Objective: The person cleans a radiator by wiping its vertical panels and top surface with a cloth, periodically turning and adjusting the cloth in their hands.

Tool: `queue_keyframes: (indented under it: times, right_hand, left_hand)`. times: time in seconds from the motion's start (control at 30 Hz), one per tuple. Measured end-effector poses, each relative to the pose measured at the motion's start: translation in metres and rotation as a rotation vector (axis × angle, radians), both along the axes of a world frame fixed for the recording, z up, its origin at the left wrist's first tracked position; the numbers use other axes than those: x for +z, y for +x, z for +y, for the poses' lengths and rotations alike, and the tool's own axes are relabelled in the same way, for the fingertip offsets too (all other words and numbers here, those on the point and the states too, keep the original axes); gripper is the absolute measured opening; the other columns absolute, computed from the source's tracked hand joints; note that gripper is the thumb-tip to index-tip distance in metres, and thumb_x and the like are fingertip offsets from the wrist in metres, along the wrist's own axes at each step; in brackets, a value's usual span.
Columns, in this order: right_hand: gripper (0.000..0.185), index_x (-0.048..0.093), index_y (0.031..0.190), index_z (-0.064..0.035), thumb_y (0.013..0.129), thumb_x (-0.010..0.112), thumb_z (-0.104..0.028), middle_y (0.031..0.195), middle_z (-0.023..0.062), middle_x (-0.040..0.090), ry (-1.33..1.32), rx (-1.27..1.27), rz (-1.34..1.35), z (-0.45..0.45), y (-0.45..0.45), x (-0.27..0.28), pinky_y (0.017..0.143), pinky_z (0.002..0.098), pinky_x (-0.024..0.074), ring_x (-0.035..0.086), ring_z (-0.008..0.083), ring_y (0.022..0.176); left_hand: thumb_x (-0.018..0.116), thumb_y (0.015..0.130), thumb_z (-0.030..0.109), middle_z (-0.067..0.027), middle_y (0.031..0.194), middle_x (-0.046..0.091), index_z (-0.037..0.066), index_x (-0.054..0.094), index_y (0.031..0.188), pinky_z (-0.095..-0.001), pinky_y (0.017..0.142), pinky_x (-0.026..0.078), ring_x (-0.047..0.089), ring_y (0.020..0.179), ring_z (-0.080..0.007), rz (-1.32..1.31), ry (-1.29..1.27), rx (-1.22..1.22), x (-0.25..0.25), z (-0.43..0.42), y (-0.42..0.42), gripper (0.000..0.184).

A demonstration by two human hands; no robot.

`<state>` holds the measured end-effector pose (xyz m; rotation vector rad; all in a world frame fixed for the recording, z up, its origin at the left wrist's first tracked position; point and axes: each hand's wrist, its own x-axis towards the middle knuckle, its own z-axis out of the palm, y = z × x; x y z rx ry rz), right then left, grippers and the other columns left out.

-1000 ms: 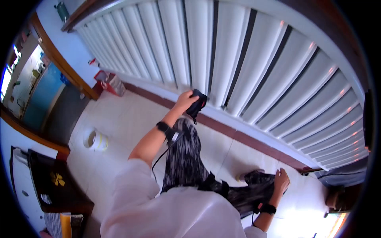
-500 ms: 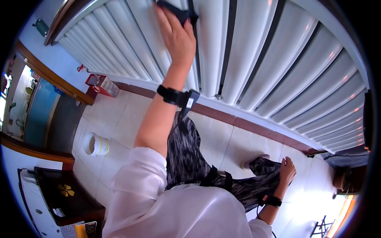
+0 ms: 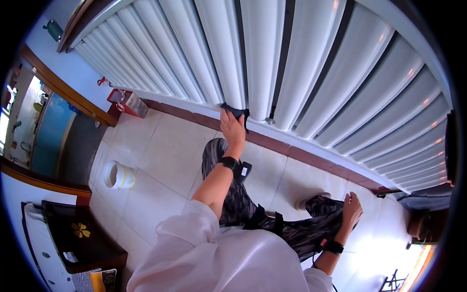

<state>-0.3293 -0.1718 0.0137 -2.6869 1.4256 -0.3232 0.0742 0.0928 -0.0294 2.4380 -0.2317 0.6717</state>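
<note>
My left hand (image 3: 232, 129) is closed on a dark cloth (image 3: 236, 111) and presses it against the lower end of a white radiator column. The white radiator (image 3: 265, 58) spans the upper part of the view with its many vertical tubes. Part of the cloth hangs past the fingers over the bottom rail. My right hand (image 3: 352, 209) rests on my right knee, over the patterned trousers (image 3: 311, 233), its fingers loosely bent and holding nothing.
On the tiled floor to the left stands a white bucket (image 3: 120, 176). A red box (image 3: 128, 103) sits by the wall near the doorway. A dark wooden seat with a yellow flower mark (image 3: 80, 230) is at lower left. Dark red skirting runs below the radiator.
My left hand has moved the cloth down the radiator column, from near its upper part to its lower end. My right hand has stayed on the knee.
</note>
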Motion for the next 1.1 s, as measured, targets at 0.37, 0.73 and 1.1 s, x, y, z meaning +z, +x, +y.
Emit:
queue_keyframes:
  times: [0.37,0.73,1.1]
  right_hand:
    - [0.026,0.065,0.103,-0.0111,0.085,0.056,-0.028,0.092,0.0114,0.067,-0.040,-0.013,-0.042,0.006,-0.007,0.002,0.073,0.0403,0.0490,0.064,0.0303,0.084]
    - [0.020,0.066,0.098,-0.0127,0.084,0.057,-0.024,0.085,0.0103,0.066,-0.043,-0.047,-0.104,-0.001,-0.025,-0.009,0.071,0.0390,0.0487,0.064,0.0297,0.081]
    - [0.018,0.065,0.094,-0.0081,0.083,0.059,-0.021,0.083,0.0109,0.066,-0.071,-0.032,-0.079,0.010,-0.013,0.005,0.069,0.0413,0.0486,0.063,0.0303,0.077]
  left_hand:
    - [0.055,0.072,0.009,-0.0043,0.085,0.058,0.009,0.061,0.074,-0.0382,0.063,0.047,0.057,0.082,-0.0248,-0.120,0.784,-0.798,-0.008,0.020,-0.022,0.007]
    - [0.067,0.078,0.014,-0.0163,0.114,0.052,-0.001,0.059,0.109,-0.0403,0.084,0.044,0.051,0.101,-0.0348,-0.821,-0.332,-0.446,0.272,-0.015,-0.030,0.035]
    - [0.055,0.083,0.017,-0.0129,0.144,0.029,0.001,0.045,0.130,-0.0514,0.104,0.028,0.027,0.133,-0.0345,-0.878,0.183,-0.472,0.175,-0.055,0.010,0.050]
